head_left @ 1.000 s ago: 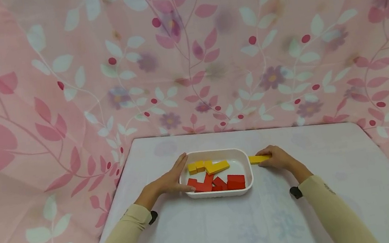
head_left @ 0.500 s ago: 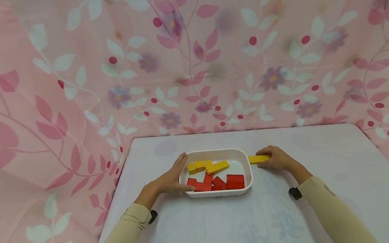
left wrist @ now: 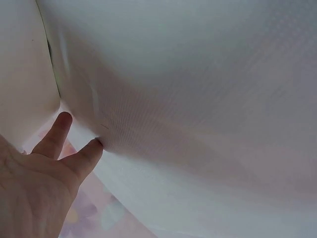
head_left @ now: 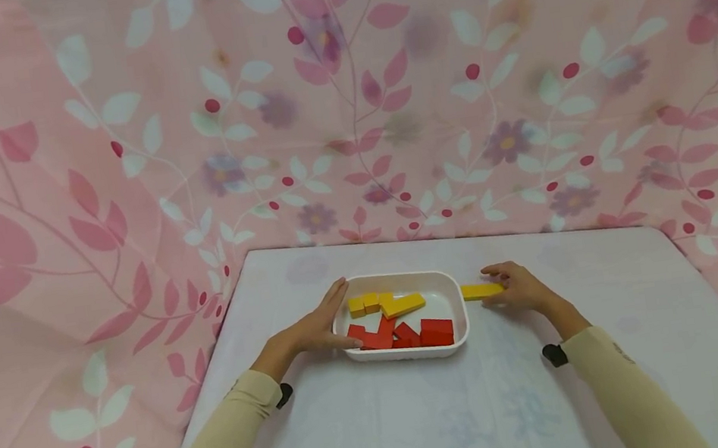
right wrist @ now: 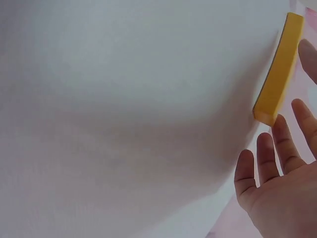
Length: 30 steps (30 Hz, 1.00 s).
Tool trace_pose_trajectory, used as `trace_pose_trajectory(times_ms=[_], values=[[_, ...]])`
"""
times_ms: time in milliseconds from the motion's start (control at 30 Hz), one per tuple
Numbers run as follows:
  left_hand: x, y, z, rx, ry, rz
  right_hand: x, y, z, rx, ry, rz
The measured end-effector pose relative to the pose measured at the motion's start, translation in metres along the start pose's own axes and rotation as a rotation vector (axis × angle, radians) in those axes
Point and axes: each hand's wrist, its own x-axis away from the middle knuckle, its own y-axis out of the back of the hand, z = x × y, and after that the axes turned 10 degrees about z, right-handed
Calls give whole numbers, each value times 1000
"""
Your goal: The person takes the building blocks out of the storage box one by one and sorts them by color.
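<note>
Right hand (head_left: 523, 289) spread by yellow block (head_left: 481, 291), left hand (head_left: 313, 330) against tray (head_left: 405, 354); sleeve lettering (head_left: 624, 353) illegible.

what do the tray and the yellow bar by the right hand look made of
White tray: probably plastic, smooth with a slight sheen and rounded, moulded-looking corners.
Yellow bar: perhaps painted wood, smooth with even colour and crisp edges; plastic possible.
</note>
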Motion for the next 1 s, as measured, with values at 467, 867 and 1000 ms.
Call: trace_pose_trajectory(times_ms=[467, 867, 1000], values=[[1, -2, 1, 17, 7, 8, 14, 12, 13, -57, 99, -109], [1, 0, -3, -5, 7, 9, 13, 14, 40, -221, 202, -92], [2, 1, -4, -8, 8, 10, 13, 10, 51, -197, 240, -78]])
